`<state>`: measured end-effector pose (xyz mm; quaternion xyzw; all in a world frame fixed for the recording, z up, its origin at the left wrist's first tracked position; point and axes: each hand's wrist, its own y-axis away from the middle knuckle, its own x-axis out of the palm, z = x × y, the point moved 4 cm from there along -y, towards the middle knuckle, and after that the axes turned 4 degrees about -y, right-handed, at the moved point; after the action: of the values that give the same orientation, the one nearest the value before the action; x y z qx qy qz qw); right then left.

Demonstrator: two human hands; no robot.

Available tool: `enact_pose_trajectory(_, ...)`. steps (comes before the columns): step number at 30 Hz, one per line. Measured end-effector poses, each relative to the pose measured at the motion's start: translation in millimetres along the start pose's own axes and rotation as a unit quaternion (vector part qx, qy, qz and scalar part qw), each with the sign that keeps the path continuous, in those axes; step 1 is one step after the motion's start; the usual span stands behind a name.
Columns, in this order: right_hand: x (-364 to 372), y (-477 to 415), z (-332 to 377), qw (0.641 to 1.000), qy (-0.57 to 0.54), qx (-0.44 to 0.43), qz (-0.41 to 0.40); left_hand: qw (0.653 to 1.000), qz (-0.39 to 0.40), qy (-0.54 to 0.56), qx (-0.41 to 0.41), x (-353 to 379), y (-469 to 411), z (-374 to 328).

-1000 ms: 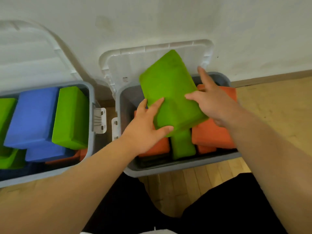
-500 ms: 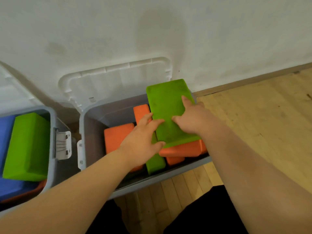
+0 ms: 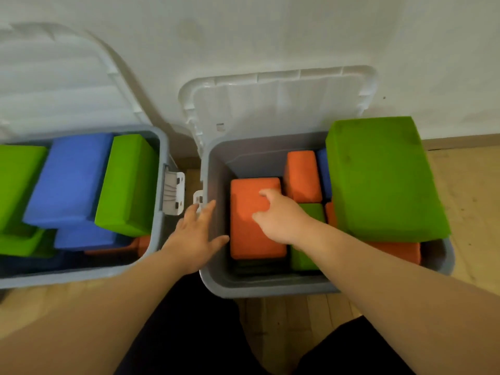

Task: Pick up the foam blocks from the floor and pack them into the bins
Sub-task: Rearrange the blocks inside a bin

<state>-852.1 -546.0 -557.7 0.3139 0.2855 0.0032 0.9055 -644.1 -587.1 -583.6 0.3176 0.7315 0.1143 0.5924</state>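
The left bin holds blue and green blocks. In the right bin, a big green block lies tilted across the right side, atop orange ones. The orange block at the left is gripped by the right hand, fingers curled onto it. The left hand is spread flat at that bin's left rim, holding nothing.

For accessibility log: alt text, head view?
The right hand grips an orange foam block inside the right grey bin; left hand, fingers straight, is at its left rim. A large green block tops the bin's right side.
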Motion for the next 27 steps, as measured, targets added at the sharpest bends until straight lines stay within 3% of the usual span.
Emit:
enact_pose_trajectory(7,62,-60,-60,0.984,0.026,0.175,0.023,0.998,0.038,-0.005,0.046,10,-13,13)
enact_pose_trajectory(13,62,-80,-51,0.98,0.033,0.19,-0.047,0.996,0.052,0.032,0.058,11,-13,16)
enact_pose_trajectory(23,6,-30,16,0.99,0.016,0.015,-0.142,0.99,0.091,0.094,0.045,0,-11,17)
enact_pose_trajectory(27,-49,-8,41,0.974,-0.076,-0.061,-0.206,0.974,-0.023,0.218,0.065,-30,-7,6)
